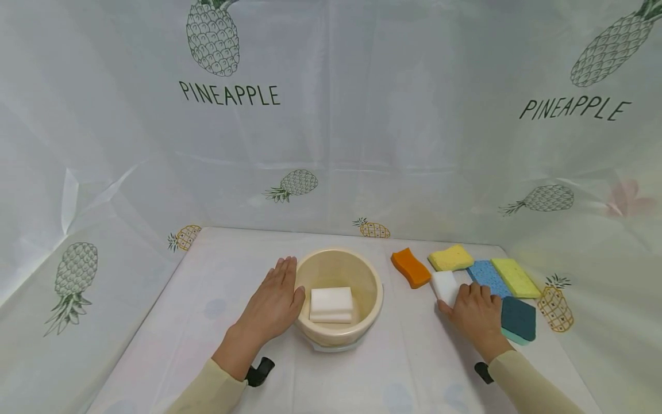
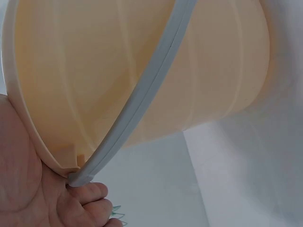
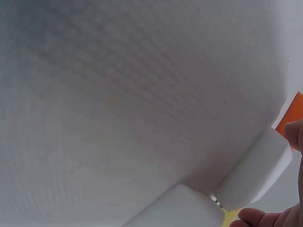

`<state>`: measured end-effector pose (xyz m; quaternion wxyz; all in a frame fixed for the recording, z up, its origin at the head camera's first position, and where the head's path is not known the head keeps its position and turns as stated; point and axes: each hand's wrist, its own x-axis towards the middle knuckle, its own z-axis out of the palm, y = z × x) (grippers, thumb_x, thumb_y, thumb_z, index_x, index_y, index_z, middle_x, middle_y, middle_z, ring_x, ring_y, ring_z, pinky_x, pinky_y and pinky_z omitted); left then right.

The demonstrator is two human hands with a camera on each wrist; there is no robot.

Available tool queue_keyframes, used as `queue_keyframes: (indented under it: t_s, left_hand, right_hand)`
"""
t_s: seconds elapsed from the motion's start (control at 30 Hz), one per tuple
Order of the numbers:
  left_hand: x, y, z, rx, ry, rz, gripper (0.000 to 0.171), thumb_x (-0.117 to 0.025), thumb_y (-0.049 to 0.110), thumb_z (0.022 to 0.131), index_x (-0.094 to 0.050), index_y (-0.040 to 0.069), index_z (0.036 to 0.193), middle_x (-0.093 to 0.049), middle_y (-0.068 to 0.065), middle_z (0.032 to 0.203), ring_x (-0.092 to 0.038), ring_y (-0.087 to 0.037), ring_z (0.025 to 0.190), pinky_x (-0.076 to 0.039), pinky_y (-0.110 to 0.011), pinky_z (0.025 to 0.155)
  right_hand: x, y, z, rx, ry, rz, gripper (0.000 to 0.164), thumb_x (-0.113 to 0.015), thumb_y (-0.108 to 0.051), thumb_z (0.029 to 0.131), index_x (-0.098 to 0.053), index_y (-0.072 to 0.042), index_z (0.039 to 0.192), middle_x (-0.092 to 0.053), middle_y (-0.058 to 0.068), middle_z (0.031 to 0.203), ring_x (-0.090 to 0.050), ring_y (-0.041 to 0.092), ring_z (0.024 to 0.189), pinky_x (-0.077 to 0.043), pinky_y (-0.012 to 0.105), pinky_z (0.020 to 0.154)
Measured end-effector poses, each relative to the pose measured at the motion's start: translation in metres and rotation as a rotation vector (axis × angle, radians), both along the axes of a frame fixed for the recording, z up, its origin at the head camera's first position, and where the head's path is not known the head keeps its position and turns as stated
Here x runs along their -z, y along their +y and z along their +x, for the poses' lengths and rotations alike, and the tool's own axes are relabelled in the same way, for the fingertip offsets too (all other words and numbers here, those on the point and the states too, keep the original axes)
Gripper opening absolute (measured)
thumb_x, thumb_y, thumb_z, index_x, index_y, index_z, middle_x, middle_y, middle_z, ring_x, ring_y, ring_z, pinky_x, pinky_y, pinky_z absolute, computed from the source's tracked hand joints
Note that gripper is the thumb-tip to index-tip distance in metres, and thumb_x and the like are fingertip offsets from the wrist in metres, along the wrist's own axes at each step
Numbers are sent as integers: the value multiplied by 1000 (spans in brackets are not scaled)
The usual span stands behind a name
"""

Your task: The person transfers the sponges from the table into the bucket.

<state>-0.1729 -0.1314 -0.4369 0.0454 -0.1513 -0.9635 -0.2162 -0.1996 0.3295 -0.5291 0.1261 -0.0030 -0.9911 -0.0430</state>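
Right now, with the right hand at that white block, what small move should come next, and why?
Probably the right hand should close its thumb and fingers on the white block and lift it toward the bucket. Its thumb is already at the block, similar white blocks lie in the bucket, and the left hand rests against the bucket's side.

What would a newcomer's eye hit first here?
Probably the round cream plastic bucket at the head view's lower centre, white foam-like rectangular blocks inside and the left hand against its rim. Next, likely the bright orange wavy-sided sponge to its right, beside another white block at the right hand. Dark line-drawn pineapples on the pale sheet behind also stand out.
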Motion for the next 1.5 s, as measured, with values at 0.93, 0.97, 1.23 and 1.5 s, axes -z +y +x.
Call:
queue_keyframes:
  t_s: [0.93,0.97,1.23,1.5]
  left_hand:
    - [0,0,0,-1,12,0,66,-46,28,111,-27,-11,161,-32,-26,169,-26,-41,160,-25,-55,130]
    - [0,0,0,0,12,0,66,-46,28,111,-27,-11,161,-32,-26,169,-26,-41,160,-25,-55,130]
    - [0,0,0,-1,7,1,66,-46,27,111,-28,-11,161,-32,-26,169,-25,-40,160,-25,-55,130]
    - [0,0,0,-1,8,4,66,-46,27,111,-28,-11,161,-32,-26,169,-25,-40,160,-25,-55,131]
  right_hand:
    - [1,5,-6,29,92,-106,66,-77,-47,88,-46,11,96,-47,28,86,-45,45,82,-38,50,64]
    - [0,5,-7,28,100,-106,65,-77,-46,87,-47,11,96,-47,29,86,-45,45,83,-38,51,65]
    - [-7,2,-13,-50,219,-81,58,-77,-43,84,-48,7,90,-49,25,82,-47,43,77,-38,50,61]
    - [-13,-3,-20,-113,231,-88,55,-76,-37,84,-51,10,99,-53,28,90,-49,44,82,-40,52,65]
